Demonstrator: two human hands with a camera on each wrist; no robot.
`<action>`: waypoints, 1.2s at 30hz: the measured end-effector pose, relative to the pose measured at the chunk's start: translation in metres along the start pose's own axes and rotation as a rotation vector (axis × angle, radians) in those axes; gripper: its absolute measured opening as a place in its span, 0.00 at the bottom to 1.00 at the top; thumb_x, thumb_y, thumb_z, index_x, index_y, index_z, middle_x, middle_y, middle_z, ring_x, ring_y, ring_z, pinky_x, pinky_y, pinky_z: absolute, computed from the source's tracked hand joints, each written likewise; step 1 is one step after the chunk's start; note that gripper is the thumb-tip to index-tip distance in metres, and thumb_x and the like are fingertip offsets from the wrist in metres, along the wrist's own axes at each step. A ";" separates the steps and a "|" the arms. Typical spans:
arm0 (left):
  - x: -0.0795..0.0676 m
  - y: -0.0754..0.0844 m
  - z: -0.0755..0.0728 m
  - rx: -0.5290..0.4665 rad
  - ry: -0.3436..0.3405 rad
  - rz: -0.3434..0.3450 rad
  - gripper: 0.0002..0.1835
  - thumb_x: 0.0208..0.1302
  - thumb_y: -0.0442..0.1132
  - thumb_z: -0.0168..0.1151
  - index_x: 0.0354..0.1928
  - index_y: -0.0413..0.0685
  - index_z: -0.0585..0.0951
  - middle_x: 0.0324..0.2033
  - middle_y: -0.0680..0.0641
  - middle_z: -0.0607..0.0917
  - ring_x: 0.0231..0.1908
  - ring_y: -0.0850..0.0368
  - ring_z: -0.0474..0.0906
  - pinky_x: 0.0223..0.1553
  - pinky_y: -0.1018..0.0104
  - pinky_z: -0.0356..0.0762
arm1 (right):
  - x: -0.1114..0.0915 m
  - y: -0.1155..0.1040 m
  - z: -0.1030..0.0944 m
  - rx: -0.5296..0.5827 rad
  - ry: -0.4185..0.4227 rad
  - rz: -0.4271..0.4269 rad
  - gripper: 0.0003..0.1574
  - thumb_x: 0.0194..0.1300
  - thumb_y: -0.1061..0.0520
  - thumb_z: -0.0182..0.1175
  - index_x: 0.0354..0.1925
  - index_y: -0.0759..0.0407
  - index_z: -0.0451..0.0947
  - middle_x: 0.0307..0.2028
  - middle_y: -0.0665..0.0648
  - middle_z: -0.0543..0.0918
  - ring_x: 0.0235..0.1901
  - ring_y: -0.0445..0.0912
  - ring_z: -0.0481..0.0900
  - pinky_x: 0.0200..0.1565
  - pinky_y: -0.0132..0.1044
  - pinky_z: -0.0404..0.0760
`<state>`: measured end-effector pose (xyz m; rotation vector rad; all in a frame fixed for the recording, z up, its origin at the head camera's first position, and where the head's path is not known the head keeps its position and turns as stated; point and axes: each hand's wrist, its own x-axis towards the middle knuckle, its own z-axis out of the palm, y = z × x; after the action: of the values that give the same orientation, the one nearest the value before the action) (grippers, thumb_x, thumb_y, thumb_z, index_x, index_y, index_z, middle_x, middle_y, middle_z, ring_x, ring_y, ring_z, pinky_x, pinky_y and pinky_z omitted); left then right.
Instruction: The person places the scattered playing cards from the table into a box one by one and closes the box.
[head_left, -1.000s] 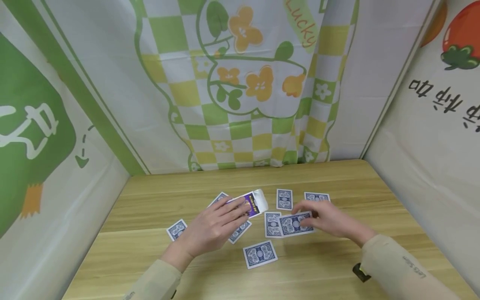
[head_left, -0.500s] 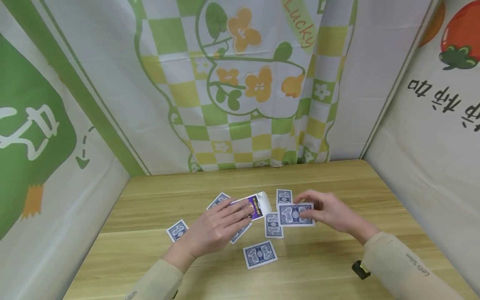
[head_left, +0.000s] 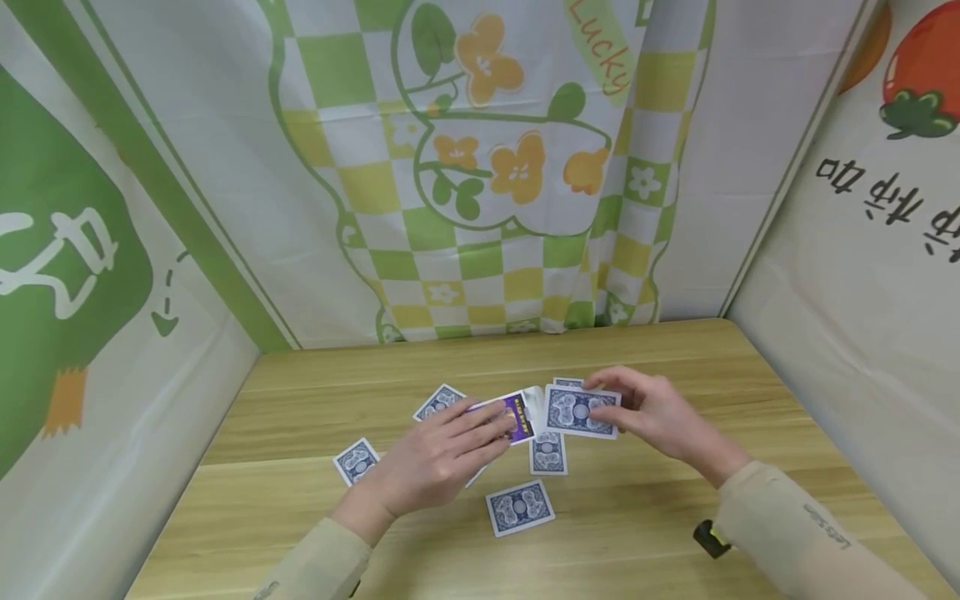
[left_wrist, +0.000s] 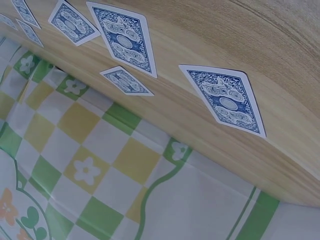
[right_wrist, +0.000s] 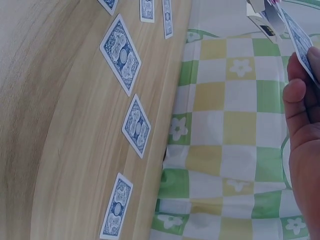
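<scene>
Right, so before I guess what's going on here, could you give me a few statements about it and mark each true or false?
1. The right hand's grip holds a card. True.
2. The left hand's grip holds nothing. False: it holds a purple and white box.
3. The loose cards lie face up. False: those in view show blue patterned backs.
4. The cloth bears the word "Lucky". True.
5. The loose cards form one neat stack. False: they lie spread out.

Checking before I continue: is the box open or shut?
Open: the box shows its white flap sticking out toward the card in the right hand.
</scene>
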<state>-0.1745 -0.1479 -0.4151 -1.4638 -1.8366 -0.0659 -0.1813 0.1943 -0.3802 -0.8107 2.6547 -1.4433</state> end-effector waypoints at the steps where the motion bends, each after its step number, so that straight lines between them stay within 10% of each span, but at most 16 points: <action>1: 0.000 0.000 0.000 -0.001 -0.003 -0.002 0.19 0.78 0.37 0.46 0.57 0.47 0.85 0.63 0.45 0.82 0.64 0.49 0.78 0.68 0.50 0.75 | 0.000 0.000 0.001 -0.003 0.008 -0.007 0.19 0.65 0.57 0.69 0.54 0.54 0.80 0.32 0.50 0.85 0.26 0.47 0.79 0.26 0.33 0.82; 24: 0.008 0.003 -0.003 0.025 0.019 0.045 0.19 0.78 0.37 0.46 0.58 0.47 0.84 0.64 0.44 0.81 0.66 0.48 0.77 0.67 0.48 0.76 | 0.003 0.005 0.013 -0.047 0.031 -0.203 0.19 0.63 0.64 0.70 0.53 0.55 0.83 0.37 0.51 0.87 0.25 0.38 0.78 0.23 0.32 0.82; 36: 0.009 0.005 -0.003 0.053 0.007 0.082 0.19 0.78 0.36 0.46 0.58 0.47 0.84 0.64 0.44 0.81 0.66 0.48 0.76 0.67 0.48 0.75 | 0.005 0.004 0.015 -0.039 -0.022 -0.116 0.19 0.64 0.59 0.69 0.54 0.52 0.83 0.37 0.49 0.87 0.25 0.42 0.79 0.24 0.33 0.83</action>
<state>-0.1695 -0.1403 -0.4097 -1.4978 -1.7581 0.0180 -0.1835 0.1820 -0.3910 -0.9930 2.6680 -1.4013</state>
